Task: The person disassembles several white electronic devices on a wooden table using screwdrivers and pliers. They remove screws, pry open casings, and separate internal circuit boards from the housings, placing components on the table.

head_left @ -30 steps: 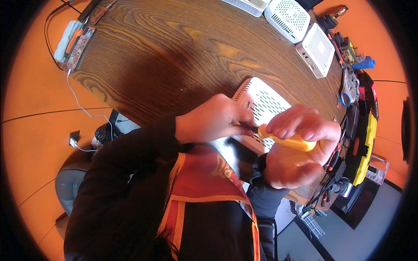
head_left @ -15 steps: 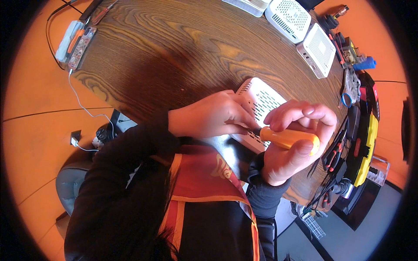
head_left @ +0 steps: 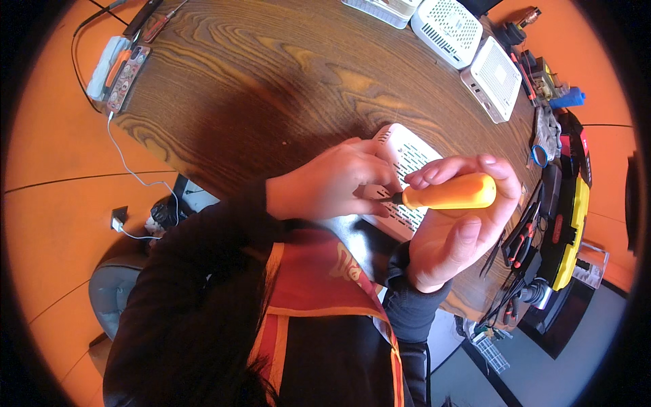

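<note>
A white box-shaped device with a slotted vent grille (head_left: 412, 154) lies at the table's near edge, partly covered by my hands. My right hand (head_left: 468, 227) holds a screwdriver by its yellow handle (head_left: 456, 192), which lies along the curled fingers with the thumb standing off below. The dark shaft points left to my left hand (head_left: 336, 180). Its thumb and fingers are closed around the shaft near the tip, over the device's side. The tip itself is hidden by these fingers, so I cannot tell what it touches.
More white vented devices (head_left: 447, 32) stand at the far right. Pliers (head_left: 522, 245), cables and a yellow-black case (head_left: 573, 234) line the right edge. At the far left lie a patterned power bank or phone (head_left: 129, 80) with a white cable and an orange-handled tool (head_left: 118, 66).
The screwdriver's handle has swung up from a downward slant to nearly level, away from my right thumb. My right fingers have shifted on it; my left hand stays almost in place.
</note>
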The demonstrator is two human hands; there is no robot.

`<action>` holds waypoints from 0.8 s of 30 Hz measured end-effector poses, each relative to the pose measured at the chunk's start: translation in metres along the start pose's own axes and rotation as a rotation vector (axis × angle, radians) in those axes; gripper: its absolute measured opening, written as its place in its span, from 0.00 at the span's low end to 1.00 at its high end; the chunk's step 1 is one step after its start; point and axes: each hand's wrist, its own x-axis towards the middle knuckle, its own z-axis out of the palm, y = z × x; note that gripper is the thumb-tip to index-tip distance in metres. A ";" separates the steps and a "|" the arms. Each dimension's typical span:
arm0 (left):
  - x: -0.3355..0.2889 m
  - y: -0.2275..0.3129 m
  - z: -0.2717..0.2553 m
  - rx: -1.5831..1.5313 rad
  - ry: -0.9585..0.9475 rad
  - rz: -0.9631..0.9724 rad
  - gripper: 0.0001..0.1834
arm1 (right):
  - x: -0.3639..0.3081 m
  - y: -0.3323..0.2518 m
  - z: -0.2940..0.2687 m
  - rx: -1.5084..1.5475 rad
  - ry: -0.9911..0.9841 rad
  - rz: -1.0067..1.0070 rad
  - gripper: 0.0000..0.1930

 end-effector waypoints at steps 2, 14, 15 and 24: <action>0.000 0.000 -0.001 -0.003 -0.026 0.006 0.11 | -0.002 0.001 -0.001 0.131 0.044 0.049 0.31; 0.001 -0.001 0.006 0.028 0.021 0.021 0.10 | -0.004 -0.001 -0.012 -0.136 -0.046 -0.034 0.28; 0.001 -0.001 0.006 -0.022 0.000 0.022 0.10 | -0.005 -0.001 -0.013 -0.148 -0.053 -0.035 0.28; 0.006 0.005 -0.003 0.081 -0.102 -0.011 0.15 | -0.006 -0.003 -0.021 -0.062 0.116 0.031 0.23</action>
